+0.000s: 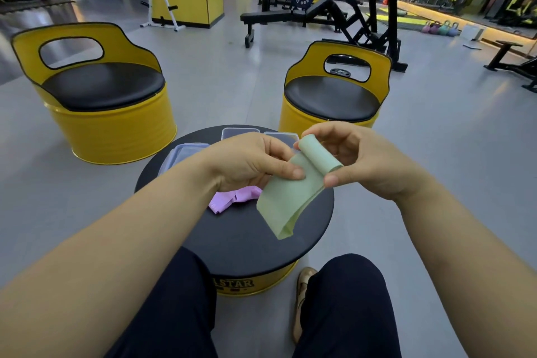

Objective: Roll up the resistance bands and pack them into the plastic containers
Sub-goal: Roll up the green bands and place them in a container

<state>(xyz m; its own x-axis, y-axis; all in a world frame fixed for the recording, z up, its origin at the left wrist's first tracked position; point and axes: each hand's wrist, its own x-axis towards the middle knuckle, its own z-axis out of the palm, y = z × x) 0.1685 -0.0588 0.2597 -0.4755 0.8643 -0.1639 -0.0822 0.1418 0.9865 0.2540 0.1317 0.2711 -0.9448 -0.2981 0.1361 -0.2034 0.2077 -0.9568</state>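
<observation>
While a yellow drum chair (pixel 96 113) with a black seat stands on the floor at far left, the round black desk (pixel 238 241) sits in front of the person's knees. On the desk's left edge lies a clear plastic container (pixel 186 154), partly hidden by the left forearm. Two more containers (pixel 239 132) sit side by side at the far rim, behind the hands.

The left hand (pixel 250 163) is raised above the desk, its thumb and fingers clamped on the upper left edge of the green band (pixel 290 197). Below that hand, a pink band (pixel 232 199) lies crumpled on the desk top.

The green band is held in the air between both hands. Its top end is curled into a short roll, and its flat, doubled tail hangs down over the desk. The right hand (pixel 357 160) grips the rolled end, with its fingers (pixel 322 131) curled over the top and the thumb underneath. Behind it, to the right, stands a second drum chair (pixel 331 96).
</observation>
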